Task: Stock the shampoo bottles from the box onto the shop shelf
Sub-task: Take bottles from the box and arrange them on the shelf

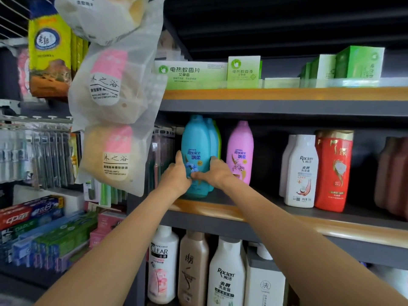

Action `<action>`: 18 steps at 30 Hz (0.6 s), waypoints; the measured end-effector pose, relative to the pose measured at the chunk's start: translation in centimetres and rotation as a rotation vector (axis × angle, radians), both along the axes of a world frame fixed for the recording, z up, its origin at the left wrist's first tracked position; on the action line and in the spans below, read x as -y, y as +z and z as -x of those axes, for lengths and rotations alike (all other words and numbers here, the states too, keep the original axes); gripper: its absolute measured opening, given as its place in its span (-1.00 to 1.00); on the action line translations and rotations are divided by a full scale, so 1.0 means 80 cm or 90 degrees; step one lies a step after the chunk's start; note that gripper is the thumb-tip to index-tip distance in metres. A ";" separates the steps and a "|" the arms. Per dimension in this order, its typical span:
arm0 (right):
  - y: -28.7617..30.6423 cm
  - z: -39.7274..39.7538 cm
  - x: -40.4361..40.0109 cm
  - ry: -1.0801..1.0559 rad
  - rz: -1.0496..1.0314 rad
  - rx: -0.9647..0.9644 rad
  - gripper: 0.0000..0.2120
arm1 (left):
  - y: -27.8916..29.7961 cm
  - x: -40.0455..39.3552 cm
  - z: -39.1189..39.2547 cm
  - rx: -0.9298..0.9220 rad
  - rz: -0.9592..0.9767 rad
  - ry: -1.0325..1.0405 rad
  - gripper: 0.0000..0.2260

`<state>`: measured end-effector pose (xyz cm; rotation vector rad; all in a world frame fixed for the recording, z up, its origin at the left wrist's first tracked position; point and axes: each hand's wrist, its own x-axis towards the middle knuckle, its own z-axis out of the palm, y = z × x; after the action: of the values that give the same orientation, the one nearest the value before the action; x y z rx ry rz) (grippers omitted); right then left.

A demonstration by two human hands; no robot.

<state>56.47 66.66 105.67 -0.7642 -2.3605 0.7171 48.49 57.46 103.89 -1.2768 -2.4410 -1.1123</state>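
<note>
- On the middle shelf (220, 208), at its left end, a blue Rejoice shampoo bottle (195, 149) stands upright, close to the orange front lip.
- Both hands hold that bottle low on its body: the left hand (175, 173) wraps its left side with the thumb up along the edge, and the right hand (215, 173) wraps the right side; the fingers of each hand curl round the bottle and their tips meet at the flower on its label.
- Straight behind it stands a second blue bottle (212, 138), touching or nearly touching it, and behind that a sliver of a green bottle (218, 140) shows.
- Just to the right, apart from the blue row, a pink Rejoice bottle (240, 151) stands upright; the right hand partly covers its lower left corner.
- Farther right on the same shelf are white Raclen bottles (302, 171), a red bottle with a gold cap (334, 171) touching them, and brown bottles (395, 175) at the frame's edge.
- On the shelf above sit green mosquito-repellent boxes (192, 75).
- Below, a white Clear bottle (162, 263), a beige bottle (193, 268) and another white Raclen bottle (227, 274) stand side by side.
- Left of the shelving, frosted bags with bath sponges (114, 120) hang in a column, with toothpaste boxes (33, 215) stacked lower down.
</note>
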 end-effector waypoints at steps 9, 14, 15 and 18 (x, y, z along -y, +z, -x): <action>0.005 0.006 0.010 -0.026 0.074 -0.052 -0.47 | 0.000 0.005 -0.007 -0.021 0.017 -0.012 -0.27; 0.006 0.006 0.016 -0.029 0.093 -0.057 -0.45 | 0.003 0.011 -0.009 0.001 0.028 -0.008 -0.29; 0.005 0.007 0.016 -0.027 0.091 -0.054 -0.45 | 0.003 0.013 -0.010 -0.005 0.022 -0.010 -0.30; 0.001 0.004 0.017 -0.058 0.018 -0.040 -0.41 | -0.004 0.023 -0.018 -0.058 -0.069 0.020 -0.42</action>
<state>56.15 65.32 105.77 -0.8429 -2.2485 0.7268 49.94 55.65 103.57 -1.2241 -2.2945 -1.1346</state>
